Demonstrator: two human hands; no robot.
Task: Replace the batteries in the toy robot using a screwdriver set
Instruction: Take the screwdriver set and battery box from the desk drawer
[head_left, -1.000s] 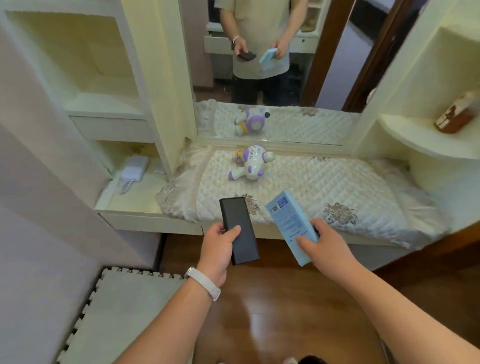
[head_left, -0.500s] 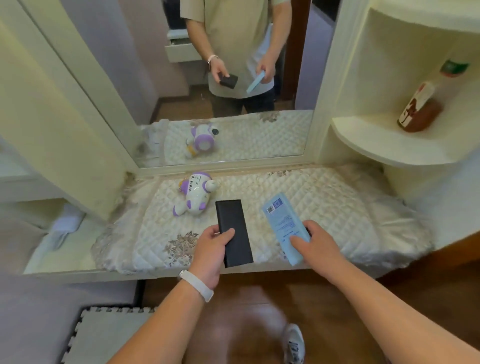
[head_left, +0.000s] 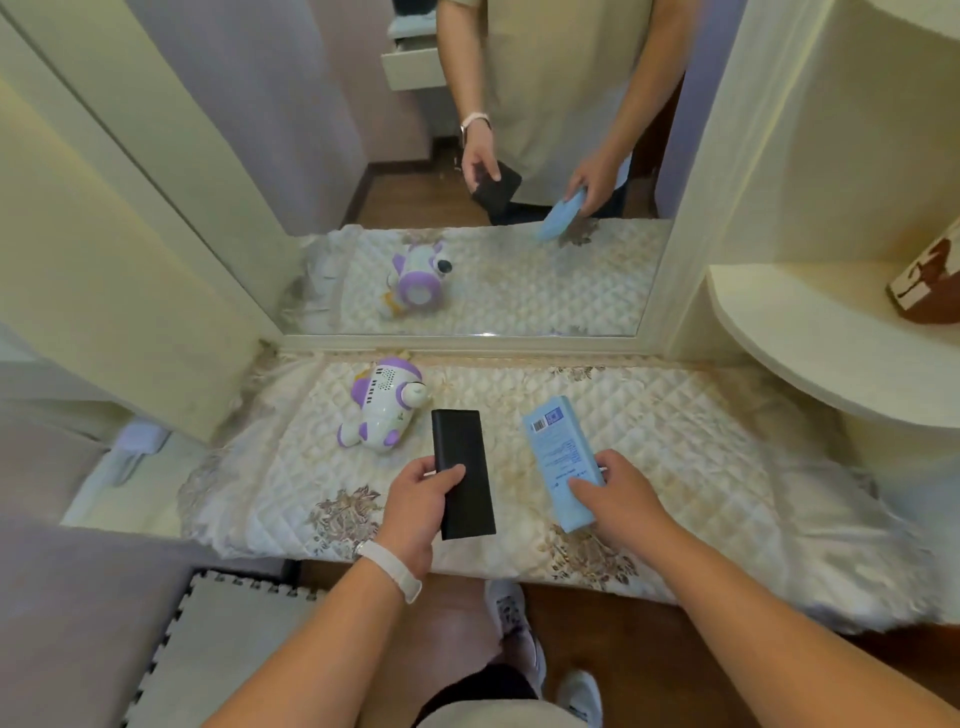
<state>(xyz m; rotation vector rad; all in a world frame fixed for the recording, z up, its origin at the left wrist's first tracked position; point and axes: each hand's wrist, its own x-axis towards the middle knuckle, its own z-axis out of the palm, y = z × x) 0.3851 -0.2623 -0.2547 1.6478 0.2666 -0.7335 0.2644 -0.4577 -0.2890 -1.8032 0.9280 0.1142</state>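
A white and purple toy robot (head_left: 383, 405) lies on its side on the quilted cloth (head_left: 675, 447) of the dresser top. My left hand (head_left: 415, 504) grips a flat black case (head_left: 462, 470) by its near end, just right of the toy. My right hand (head_left: 618, 499) holds a light blue box (head_left: 558, 457) with a barcode and printed text on it, further right. Both items hover low over the cloth.
A mirror (head_left: 467, 182) stands behind the dresser top and reflects the toy and both hands. A curved shelf (head_left: 810, 332) with a brown and white object (head_left: 930, 280) juts out at the right. A foam mat (head_left: 208, 649) lies on the wooden floor at the lower left.
I have stepped closer to the dresser. Both hands, with the black case and the blue box, have moved forward from over the floor to above the quilted cloth.
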